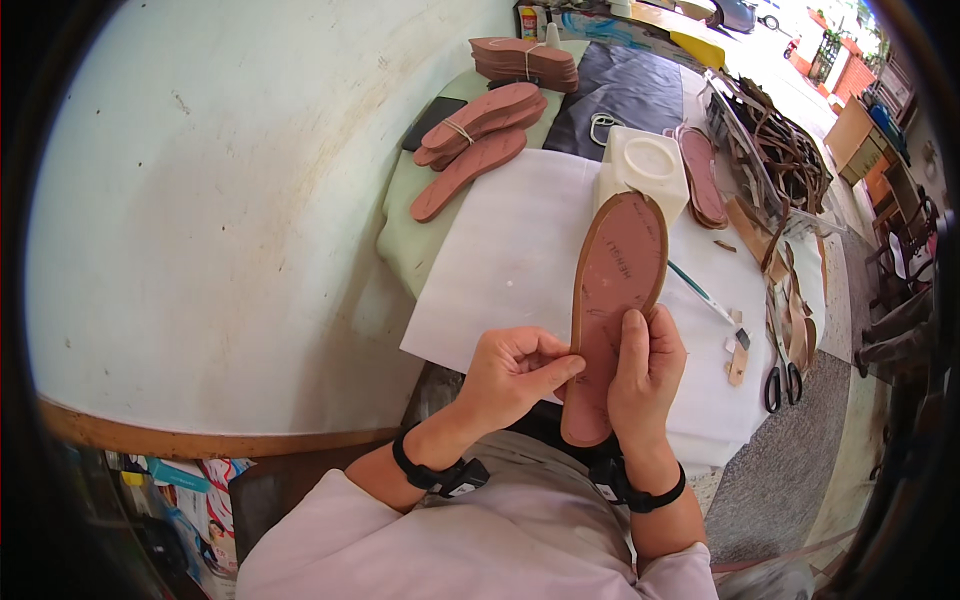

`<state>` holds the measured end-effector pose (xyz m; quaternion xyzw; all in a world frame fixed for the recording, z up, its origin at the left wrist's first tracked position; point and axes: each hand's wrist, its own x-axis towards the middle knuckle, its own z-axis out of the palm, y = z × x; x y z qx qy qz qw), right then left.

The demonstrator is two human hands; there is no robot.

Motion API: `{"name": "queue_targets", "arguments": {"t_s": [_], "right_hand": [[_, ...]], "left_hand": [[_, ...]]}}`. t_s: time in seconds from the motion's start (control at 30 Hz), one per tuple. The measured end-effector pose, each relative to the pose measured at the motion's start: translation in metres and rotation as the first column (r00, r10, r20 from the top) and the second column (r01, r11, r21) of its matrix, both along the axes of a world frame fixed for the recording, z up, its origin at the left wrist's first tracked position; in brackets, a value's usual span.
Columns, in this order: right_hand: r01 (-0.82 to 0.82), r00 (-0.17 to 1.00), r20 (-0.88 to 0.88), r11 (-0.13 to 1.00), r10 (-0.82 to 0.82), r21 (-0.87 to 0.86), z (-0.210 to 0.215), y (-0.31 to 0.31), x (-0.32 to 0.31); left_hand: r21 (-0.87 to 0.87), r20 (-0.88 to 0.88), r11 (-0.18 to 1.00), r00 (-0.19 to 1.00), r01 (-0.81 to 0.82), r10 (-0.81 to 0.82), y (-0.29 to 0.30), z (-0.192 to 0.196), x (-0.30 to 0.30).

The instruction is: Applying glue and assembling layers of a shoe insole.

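Observation:
A reddish-brown shoe insole (618,265) with a tan strip round its edge is held up in front of me, toe end away. My right hand (646,368) grips its right side, thumb on the face and fingers behind. At the left edge, my left hand (522,372) is closed, thumb and forefinger pinching the edge strip. Just beyond the insole stands a white plastic container (645,165) with a round recessed top. A brush with a teal handle (703,292) lies on the white sheet (520,240) to the right.
Bundled insoles (478,120) and a taller stack (522,65) lie at the far left, by a loose insole (468,176). Another edged insole (702,175) is behind the container. Scissors (783,370) lie at the right edge, near a crate of brown strips (775,140). A wall (220,220) borders the left.

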<state>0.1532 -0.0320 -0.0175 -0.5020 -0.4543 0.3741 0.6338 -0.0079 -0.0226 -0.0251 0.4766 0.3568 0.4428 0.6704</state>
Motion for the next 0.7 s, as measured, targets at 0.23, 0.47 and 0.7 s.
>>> {"name": "queue_targets", "arguments": {"t_s": [0.23, 0.47, 0.7], "right_hand": [[0.036, 0.998, 0.055, 0.998, -0.039, 0.048, 0.009, 0.0, 0.005], [0.096, 0.992, 0.08, 0.994, -0.099, 0.042, 0.013, -0.001, 0.01], [0.157, 0.985, 0.048, 0.982, -0.163, 0.106, 0.007, 0.002, 0.02]], "left_hand": [[0.019, 0.003, 1.0, 1.0, -0.001, 0.001, -0.008, -0.003, 0.006], [0.008, -0.091, 0.999, 0.995, 0.036, -0.035, -0.017, -0.009, 0.008], [0.017, -0.199, 0.988, 0.969, 0.151, -0.144, -0.021, -0.008, 0.007]]}}
